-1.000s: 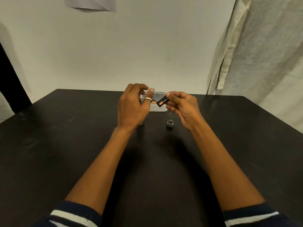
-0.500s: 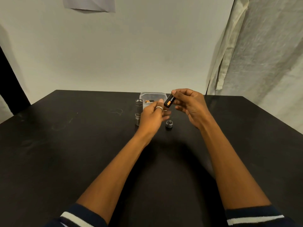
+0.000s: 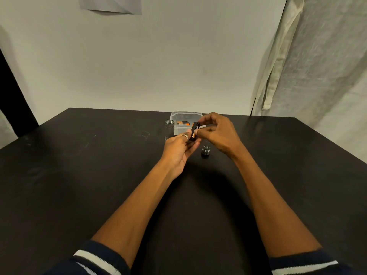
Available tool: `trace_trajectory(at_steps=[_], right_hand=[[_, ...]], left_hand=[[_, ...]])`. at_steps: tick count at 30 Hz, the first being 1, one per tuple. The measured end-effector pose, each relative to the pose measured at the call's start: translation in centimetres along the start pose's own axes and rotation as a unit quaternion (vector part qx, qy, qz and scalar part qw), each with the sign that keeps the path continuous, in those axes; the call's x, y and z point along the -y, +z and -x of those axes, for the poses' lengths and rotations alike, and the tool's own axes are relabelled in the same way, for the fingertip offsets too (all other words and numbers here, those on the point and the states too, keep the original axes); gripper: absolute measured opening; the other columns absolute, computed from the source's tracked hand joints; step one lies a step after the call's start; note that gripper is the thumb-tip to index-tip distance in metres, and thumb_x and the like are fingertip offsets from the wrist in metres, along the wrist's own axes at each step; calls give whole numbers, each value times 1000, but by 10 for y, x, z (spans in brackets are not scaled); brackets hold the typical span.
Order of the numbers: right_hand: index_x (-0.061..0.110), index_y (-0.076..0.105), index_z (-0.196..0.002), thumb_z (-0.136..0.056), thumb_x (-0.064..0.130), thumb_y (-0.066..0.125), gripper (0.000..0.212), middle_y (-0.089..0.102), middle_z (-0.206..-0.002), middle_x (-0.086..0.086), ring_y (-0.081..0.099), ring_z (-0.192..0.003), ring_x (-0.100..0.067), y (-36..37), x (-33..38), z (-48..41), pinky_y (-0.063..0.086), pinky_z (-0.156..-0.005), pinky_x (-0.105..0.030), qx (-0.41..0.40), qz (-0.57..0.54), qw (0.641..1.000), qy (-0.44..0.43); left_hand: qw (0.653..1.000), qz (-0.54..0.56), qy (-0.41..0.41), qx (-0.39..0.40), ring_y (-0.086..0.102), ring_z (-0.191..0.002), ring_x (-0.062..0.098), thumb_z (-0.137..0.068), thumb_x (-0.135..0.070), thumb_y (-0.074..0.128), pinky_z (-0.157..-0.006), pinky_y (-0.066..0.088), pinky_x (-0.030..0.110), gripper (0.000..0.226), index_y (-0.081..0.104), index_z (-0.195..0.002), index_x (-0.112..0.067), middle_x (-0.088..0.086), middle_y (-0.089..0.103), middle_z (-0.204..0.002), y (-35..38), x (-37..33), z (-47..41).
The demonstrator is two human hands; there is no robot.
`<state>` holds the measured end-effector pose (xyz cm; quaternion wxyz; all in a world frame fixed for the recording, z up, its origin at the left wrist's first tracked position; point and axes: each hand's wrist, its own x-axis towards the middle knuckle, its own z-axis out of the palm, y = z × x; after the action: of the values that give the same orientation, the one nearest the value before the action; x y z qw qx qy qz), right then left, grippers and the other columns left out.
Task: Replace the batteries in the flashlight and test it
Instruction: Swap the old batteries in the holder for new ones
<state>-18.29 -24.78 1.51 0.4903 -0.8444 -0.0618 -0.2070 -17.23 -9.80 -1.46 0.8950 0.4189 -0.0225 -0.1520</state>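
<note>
Flashlight body [image 3: 169,127] stands uncapped on the table [image 3: 89,175] beside the battery box [image 3: 185,115], tail cap [image 3: 205,151] off nearby; left hand [image 3: 178,149] and right hand [image 3: 218,133] both pinch a black-and-orange battery [image 3: 194,132] above the table, so loading, capping and testing are judged outstanding.

Bare forearms [image 3: 139,205], dark navy left sleeve [image 3: 99,261] and right sleeve [image 3: 301,263], each cuff banded with a white stripe, silver ring [image 3: 185,137] on a left hand [image 3: 176,153] finger

battery [image 3: 194,131] print maybe lettering, too blurred, unreadable
</note>
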Motion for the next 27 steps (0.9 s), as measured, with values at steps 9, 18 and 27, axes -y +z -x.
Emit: trace_trajectory(at_steps=[9,18,27], right_hand=[[14,61,-119,-80,16,83,45,68,-108,7,69,-91,4,5,1,2,57,-75,-10,11,57,996,-63],[9,57,-123,-81,26,81,52,71,-117,-6,72,-100,-18,3,1,3,64,-81,-31,28,177,975,-129],[7,56,-116,-81,28,77,46,76,-95,-8,75,-81,-20,7,1,5,64,-74,-42,15,247,954,-172]], left_hand=[[1000,-15,2,-27,77,-81,15,-101,-11,59,-66,60,23,19,70,-113,-2,10,79,-92,-4,2,-6],[997,-64,11,-37,75,-89,16,-102,-16,58,-66,59,23,18,73,-103,-7,10,79,-98,-5,4,-7],[995,-94,13,-40,76,-78,14,-103,-18,57,-61,59,24,22,75,-95,-9,6,79,-86,-1,3,-5]])
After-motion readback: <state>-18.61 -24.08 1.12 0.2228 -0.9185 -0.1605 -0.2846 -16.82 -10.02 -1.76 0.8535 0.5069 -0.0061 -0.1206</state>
